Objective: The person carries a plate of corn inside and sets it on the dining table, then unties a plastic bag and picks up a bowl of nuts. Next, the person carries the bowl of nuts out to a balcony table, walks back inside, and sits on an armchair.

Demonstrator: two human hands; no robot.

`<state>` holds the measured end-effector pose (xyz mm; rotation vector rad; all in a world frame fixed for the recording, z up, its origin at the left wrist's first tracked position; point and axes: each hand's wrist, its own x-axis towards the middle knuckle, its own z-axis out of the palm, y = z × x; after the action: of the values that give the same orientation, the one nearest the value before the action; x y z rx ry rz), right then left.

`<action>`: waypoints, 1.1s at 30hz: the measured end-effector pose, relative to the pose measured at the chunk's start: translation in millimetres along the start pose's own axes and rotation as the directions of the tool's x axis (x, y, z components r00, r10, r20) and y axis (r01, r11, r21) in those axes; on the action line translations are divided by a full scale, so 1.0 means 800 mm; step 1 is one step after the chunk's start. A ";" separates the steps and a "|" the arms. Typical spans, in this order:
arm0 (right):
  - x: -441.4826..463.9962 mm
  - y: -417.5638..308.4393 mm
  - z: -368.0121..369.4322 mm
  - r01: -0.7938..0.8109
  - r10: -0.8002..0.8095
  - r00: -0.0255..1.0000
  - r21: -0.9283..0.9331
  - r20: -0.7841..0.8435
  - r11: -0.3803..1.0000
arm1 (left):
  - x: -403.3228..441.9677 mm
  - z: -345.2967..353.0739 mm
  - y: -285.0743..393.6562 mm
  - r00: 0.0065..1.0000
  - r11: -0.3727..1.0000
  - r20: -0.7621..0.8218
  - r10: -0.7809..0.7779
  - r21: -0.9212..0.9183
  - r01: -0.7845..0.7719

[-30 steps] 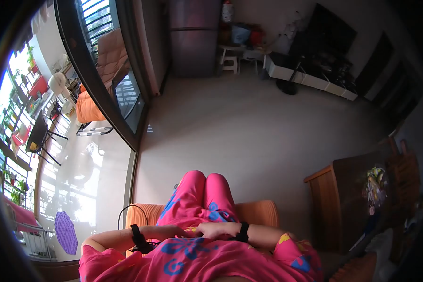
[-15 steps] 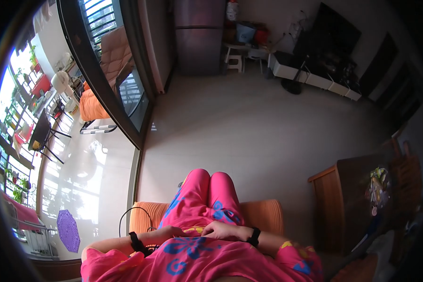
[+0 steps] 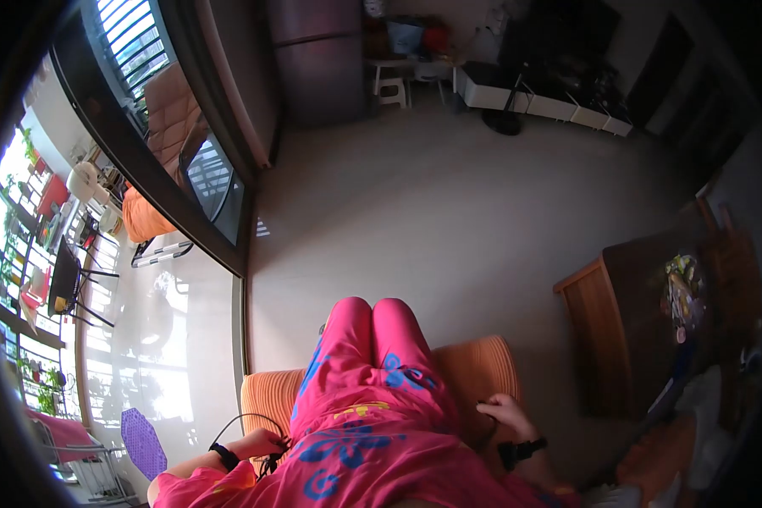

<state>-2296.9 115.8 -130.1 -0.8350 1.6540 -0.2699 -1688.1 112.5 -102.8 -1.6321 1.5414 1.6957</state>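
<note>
My left hand (image 3: 264, 442) is low on the left, beside my hip, its fingers curled at a thin black cable (image 3: 244, 416) that loops over the seat edge. What lies inside the fingers is partly hidden. On the other side, my right hand (image 3: 508, 412) is above the ribbed orange seat (image 3: 487, 368), fingers bent inward; a tiny dark spot shows at the fingertips, too small to name. Both wrists carry black bands, the right one (image 3: 521, 452) bulkier. Pink clothing with blue flowers (image 3: 347, 444) covers my lap and torso.
To the right stands a wooden cabinet (image 3: 597, 339) with a colourful bundle (image 3: 681, 292) on top. A sliding glass door frame (image 3: 165, 161) borders a bright balcony. A purple perforated board (image 3: 144, 442) is at lower left. A white stool (image 3: 390, 85) and low TV unit (image 3: 499, 95) are far off.
My hands have parted from the middle of my lap: the left went to the cable at my side, the right out over the seat. The view has shifted slightly.
</note>
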 end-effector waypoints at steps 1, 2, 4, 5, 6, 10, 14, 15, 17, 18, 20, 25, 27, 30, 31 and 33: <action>0.008 0.046 0.003 -0.001 0.001 1.000 0.006 -0.005 1.000 | 0.010 -0.003 -0.018 1.000 1.000 0.002 0.002 0.007 -0.002; 0.011 0.082 0.009 -0.028 0.014 0.997 -0.190 -0.073 0.981 | 0.019 -0.007 -0.030 0.996 0.997 0.086 -0.029 0.072 0.023; 0.006 0.100 0.011 -0.074 0.017 0.988 -0.377 -0.151 0.923 | 0.051 -0.013 -0.064 0.965 0.988 0.256 -0.060 0.152 0.021; -0.020 0.062 0.018 -0.171 0.115 0.982 -0.460 -0.149 0.871 | 0.060 -0.023 -0.057 0.964 0.988 0.258 -0.055 0.153 0.016; -0.035 0.036 0.025 -0.260 0.211 0.966 -0.541 -0.153 0.800 | 0.066 -0.042 -0.034 0.957 0.954 0.288 0.036 0.274 -0.119; -0.012 0.018 0.043 -0.136 0.039 0.989 -0.742 -0.146 0.656 | 0.158 -0.070 -0.040 0.879 0.648 0.013 0.477 0.670 -0.362; -0.010 -0.076 0.065 0.255 -0.610 0.753 -0.744 -0.248 0.618 | 0.101 -0.090 0.138 0.798 0.930 -0.480 0.364 0.238 -0.281; -0.007 -0.099 0.068 0.428 -0.696 0.672 -0.636 -0.252 0.643 | 0.104 -0.089 0.155 0.714 0.923 -0.598 0.365 0.133 -0.360; 0.028 -0.120 0.085 0.628 -0.712 0.647 -0.339 -0.273 0.700 | 0.143 -0.083 0.169 0.572 0.823 -0.680 0.458 0.081 -0.562; 0.040 -0.129 0.097 0.743 -0.709 0.640 0.004 -0.297 0.669 | 0.140 -0.074 0.202 0.573 0.786 -0.657 0.489 0.047 -0.617; 0.078 -0.167 0.108 0.711 -0.629 0.701 0.261 -0.336 0.653 | 0.123 -0.051 0.290 0.624 0.707 -0.527 0.576 -0.061 -0.704; 0.181 -0.221 0.089 0.430 -0.167 0.893 0.676 -0.419 0.598 | 0.145 0.041 0.425 0.274 0.324 -0.199 0.941 0.285 -0.902; 0.208 -0.208 0.081 0.338 0.035 0.906 0.770 -0.422 0.542 | 0.158 0.084 0.438 0.295 0.389 -0.288 0.911 0.364 -0.847; 0.219 -0.179 0.070 0.374 0.133 0.847 0.754 -0.515 0.540 | 0.163 0.094 0.450 0.411 0.450 -0.184 0.893 0.404 -0.797; 0.219 -0.177 0.071 0.372 0.134 0.847 0.755 -0.514 0.540 | 0.162 0.092 0.453 0.455 0.479 -0.164 0.875 0.422 -0.770; 0.218 -0.171 0.074 0.397 0.116 0.793 0.652 -0.598 0.645 | 0.167 0.091 0.451 0.501 0.508 -0.143 0.854 0.438 -0.741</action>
<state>-2197.6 -79.5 -198.4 -0.2101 1.7840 -1.3847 -2057.0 -14.3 -70.5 -1.0732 2.9488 1.3692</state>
